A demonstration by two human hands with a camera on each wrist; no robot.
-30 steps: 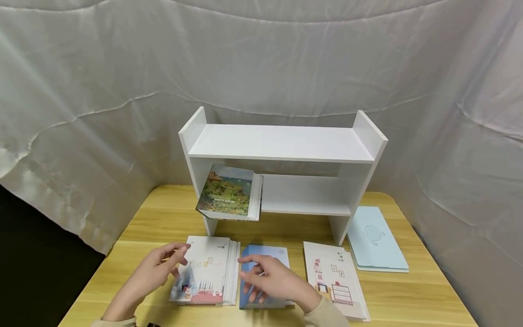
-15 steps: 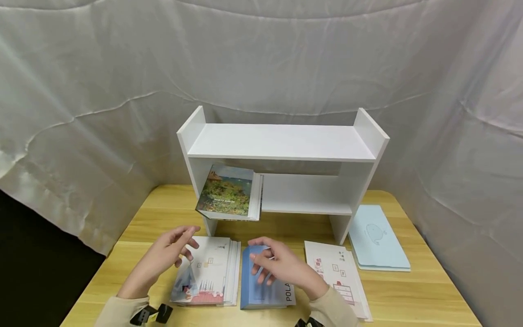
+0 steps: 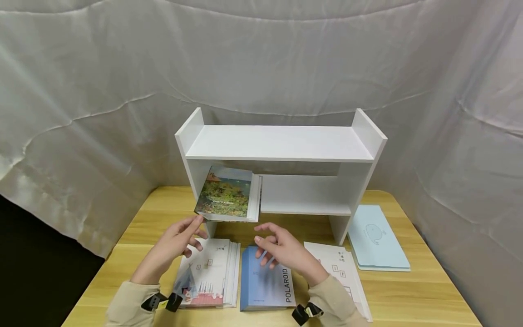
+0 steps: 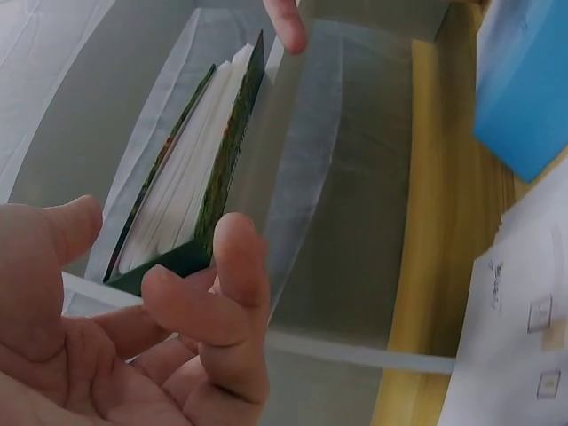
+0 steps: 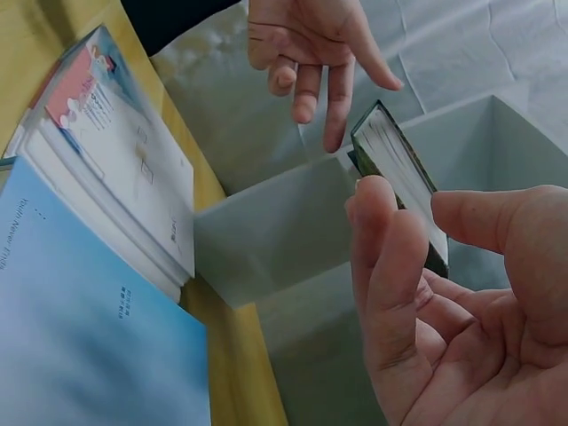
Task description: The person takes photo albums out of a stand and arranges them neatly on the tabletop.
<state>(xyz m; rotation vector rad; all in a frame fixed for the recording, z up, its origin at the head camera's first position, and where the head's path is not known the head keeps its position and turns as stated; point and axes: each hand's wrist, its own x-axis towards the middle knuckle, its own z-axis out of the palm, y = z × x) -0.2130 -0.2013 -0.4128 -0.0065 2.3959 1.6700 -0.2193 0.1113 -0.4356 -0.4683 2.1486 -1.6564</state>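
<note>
A photo album [image 3: 226, 193] with a painted landscape cover lies on the middle board of the white shelf [image 3: 282, 141], its front end sticking out. My left hand [image 3: 173, 245], fingers loosely bent and holding nothing, is just in front of the album's near left corner; whether a fingertip touches it I cannot tell. In the left wrist view the album's page edges [image 4: 182, 177] appear beyond the fingers. My right hand [image 3: 288, 252] hovers above the blue Polaroid album [image 3: 265, 286], relaxed and holding nothing. Under the left hand sits a stack of white illustrated albums [image 3: 208, 272].
Another white illustrated album [image 3: 327, 259] lies to the right, partly behind the right forearm. Beside the shelf's right leg is a light blue book with a whale [image 3: 377, 236]. The wooden table [image 3: 412, 295] ends at grey curtains [image 3: 282, 63].
Both hands have moved forward, away from the person, toward the shelf. More of the blue album's Polaroid lettering shows now. The album on the shelf stays in place.
</note>
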